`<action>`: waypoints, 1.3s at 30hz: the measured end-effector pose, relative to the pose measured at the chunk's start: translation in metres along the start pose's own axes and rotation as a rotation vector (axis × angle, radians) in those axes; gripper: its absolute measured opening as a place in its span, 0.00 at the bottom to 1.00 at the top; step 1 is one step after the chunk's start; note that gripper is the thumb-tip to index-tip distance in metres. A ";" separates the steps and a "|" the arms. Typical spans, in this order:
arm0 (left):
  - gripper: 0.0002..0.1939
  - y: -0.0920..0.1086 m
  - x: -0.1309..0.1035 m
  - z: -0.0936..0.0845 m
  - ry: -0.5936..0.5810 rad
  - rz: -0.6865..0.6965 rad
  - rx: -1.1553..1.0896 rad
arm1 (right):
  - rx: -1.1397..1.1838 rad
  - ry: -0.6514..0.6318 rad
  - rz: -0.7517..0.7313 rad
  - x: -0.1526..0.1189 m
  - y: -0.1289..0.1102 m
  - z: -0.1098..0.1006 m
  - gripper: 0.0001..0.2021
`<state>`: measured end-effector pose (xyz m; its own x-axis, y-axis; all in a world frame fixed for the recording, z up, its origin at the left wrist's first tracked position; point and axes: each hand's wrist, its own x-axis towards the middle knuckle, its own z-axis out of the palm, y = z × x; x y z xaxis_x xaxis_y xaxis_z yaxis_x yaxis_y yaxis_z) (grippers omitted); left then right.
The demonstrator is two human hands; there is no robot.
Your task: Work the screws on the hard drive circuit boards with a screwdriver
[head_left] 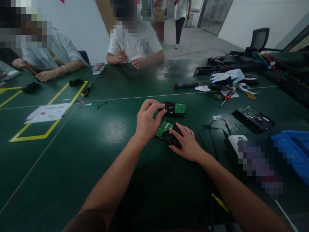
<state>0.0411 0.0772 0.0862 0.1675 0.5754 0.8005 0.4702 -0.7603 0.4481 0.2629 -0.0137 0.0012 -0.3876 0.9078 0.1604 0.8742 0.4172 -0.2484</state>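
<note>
Two hard drives with green circuit boards facing up lie on the table in front of me. My right hand [187, 141] steadies the nearer hard drive [162, 131], index finger on its top and thumb along its near edge. Over the left side of this drive, my left hand [149, 117] pinches thumb and fingers together. Something small and yellowish shows at those fingertips, too small to name. Just beyond, the farther hard drive [180, 109] lies flat, its left end close behind the left fingertips.
To the right are a third hard drive [254, 118], a white power strip [238, 141] and a blue bin [293, 151]. Farther back lie a red screwdriver [227, 97], an electric screwdriver [187, 85] and gloves [227, 77]. Two people sit across the green table [72, 164]; another person walks behind.
</note>
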 end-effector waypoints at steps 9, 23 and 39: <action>0.11 0.007 0.003 -0.003 -0.089 -0.003 -0.061 | 0.001 0.007 -0.004 0.000 0.000 0.001 0.36; 0.10 0.010 0.001 -0.002 -0.082 -0.031 -0.045 | -0.011 -0.012 0.005 0.001 -0.002 -0.002 0.36; 0.04 0.005 0.000 0.000 -0.028 -0.048 -0.053 | -0.009 0.001 -0.005 0.001 0.000 0.000 0.38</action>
<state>0.0436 0.0730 0.0885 0.1707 0.6196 0.7661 0.4318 -0.7459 0.5071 0.2624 -0.0129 0.0013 -0.3919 0.9055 0.1625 0.8746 0.4215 -0.2394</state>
